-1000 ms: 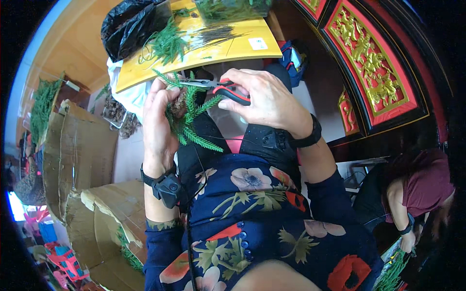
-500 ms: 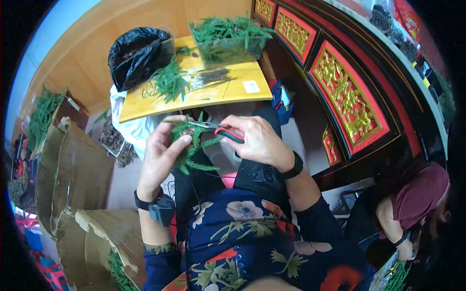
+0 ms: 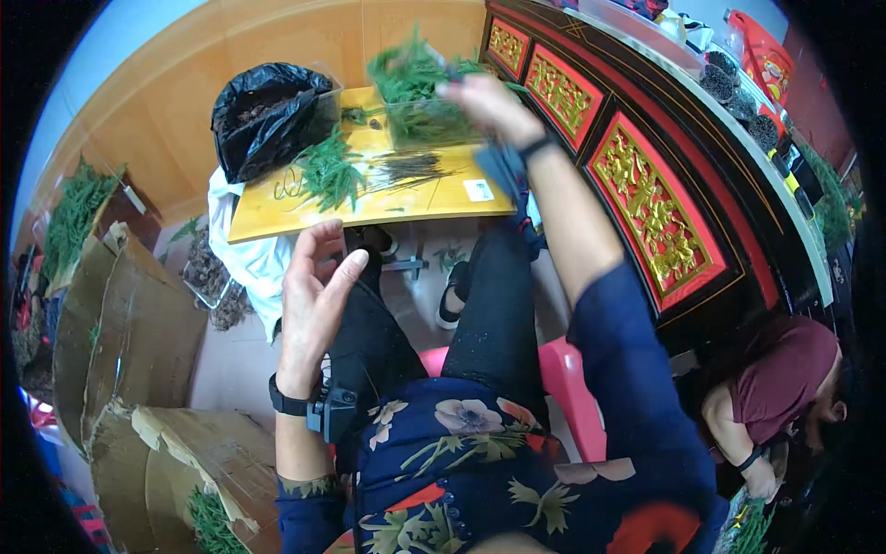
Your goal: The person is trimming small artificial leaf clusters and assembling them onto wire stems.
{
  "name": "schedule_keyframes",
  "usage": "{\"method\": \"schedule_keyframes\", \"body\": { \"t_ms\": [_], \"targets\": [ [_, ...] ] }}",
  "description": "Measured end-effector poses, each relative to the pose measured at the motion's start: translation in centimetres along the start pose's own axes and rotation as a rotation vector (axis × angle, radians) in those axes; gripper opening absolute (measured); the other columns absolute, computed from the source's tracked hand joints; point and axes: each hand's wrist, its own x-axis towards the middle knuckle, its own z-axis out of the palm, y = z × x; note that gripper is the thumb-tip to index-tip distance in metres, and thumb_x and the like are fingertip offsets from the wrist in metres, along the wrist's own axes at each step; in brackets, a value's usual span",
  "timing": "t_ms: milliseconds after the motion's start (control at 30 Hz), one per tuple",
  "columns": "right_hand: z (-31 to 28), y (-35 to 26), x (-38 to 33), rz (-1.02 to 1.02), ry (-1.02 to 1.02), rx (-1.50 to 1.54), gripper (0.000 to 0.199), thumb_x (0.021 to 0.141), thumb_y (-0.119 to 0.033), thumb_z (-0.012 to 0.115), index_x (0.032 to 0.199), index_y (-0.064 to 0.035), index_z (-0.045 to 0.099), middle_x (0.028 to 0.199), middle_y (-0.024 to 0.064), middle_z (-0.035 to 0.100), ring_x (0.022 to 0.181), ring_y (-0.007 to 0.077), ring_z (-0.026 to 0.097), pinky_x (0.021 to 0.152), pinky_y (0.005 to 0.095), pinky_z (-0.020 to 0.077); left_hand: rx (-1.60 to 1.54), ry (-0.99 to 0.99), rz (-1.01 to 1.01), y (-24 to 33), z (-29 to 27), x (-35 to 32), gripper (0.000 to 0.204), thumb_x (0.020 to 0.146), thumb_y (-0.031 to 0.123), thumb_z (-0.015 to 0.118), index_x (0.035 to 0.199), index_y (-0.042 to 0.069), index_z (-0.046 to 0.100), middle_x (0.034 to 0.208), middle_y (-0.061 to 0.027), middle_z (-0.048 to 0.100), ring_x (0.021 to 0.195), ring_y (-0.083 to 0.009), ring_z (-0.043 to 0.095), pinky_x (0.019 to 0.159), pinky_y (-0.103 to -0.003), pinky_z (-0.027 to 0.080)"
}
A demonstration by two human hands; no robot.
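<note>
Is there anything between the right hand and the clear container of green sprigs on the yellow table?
Nothing visible: the right hand already reaches the sprigs in the clear container on the yellow table.

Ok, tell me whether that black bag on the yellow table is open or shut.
Open: the black bag gapes at its top, showing dark brownish contents inside, beside the green sprigs.

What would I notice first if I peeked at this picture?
Probably the right hand, stretched out to a clear tub heaped with green sprigs on the far end of the low yellow table. Next come the red cabinet doors with gold carving on the right. The left hand hangs open and empty above the knees, and a black bag sits at the table's left end.
</note>
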Motion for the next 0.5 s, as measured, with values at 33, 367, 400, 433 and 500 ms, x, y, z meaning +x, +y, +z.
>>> {"method": "schedule_keyframes", "body": {
  "t_ms": [33,367,400,433,500],
  "targets": [
    [-1.2,-0.1,2.9,0.142,-0.015,-0.039,0.065,0.075,-0.057,0.062,0.102,0.0018,0.065,0.095,0.018,0.067,0.083,0.0261,0.064,0.075,0.0371,0.0485,-0.016,-0.019,-0.021,-0.2,0.4,-0.2,0.046,0.082,0.019,0.069,0.12,0.0,0.05,0.112,-0.013,0.058,0.105,-0.0222,0.056,0.091,-0.035,0.044],
    [3.2,13.6,-1.4,0.327,-0.035,-0.192,0.068,0.071,-0.063,0.067,0.079,0.0049,0.062,0.072,0.0124,0.062,0.066,0.0207,0.057,0.059,0.0346,0.0437,-0.042,-0.126,-0.052,-0.5,2.1,-0.6,0.045,0.082,0.018,0.069,0.118,-0.001,0.052,0.108,-0.0106,0.06,0.099,-0.0197,0.058,0.085,-0.032,0.047],
    [4.6,14.3,-2.2,0.328,-0.071,-0.202,0.067,0.07,-0.062,0.067,0.08,0.004,0.063,0.073,0.0126,0.062,0.068,0.0213,0.058,0.061,0.0337,0.0443,-0.043,-0.134,-0.086,-1.0,2.3,-0.4,0.043,0.082,0.018,0.069,0.118,0.0,0.052,0.107,-0.0098,0.06,0.097,-0.0179,0.058,0.083,-0.031,0.047],
    [5.3,13.9,-3.5,0.331,-0.098,-0.218,0.066,0.07,-0.062,0.067,0.081,0.0032,0.064,0.075,0.0129,0.062,0.069,0.0219,0.058,0.064,0.0329,0.0449,-0.049,-0.149,-0.114,-1.3,2.4,-0.2,0.041,0.083,0.017,0.068,0.117,0.0,0.053,0.106,-0.009,0.06,0.096,-0.0161,0.058,0.081,-0.029,0.048],
    [5.3,14.2,-5.0,0.424,-0.196,-0.249,0.068,0.067,-0.063,0.067,0.087,0.002,0.065,0.085,0.0169,0.065,0.079,0.026,0.062,0.071,0.0349,0.0473,-0.096,-0.183,-0.181,-2.1,3.4,0.3,0.039,0.083,0.016,0.068,0.116,0.0,0.054,0.104,-0.0078,0.06,0.093,-0.0141,0.058,0.08,-0.028,0.048]
  ]
}}
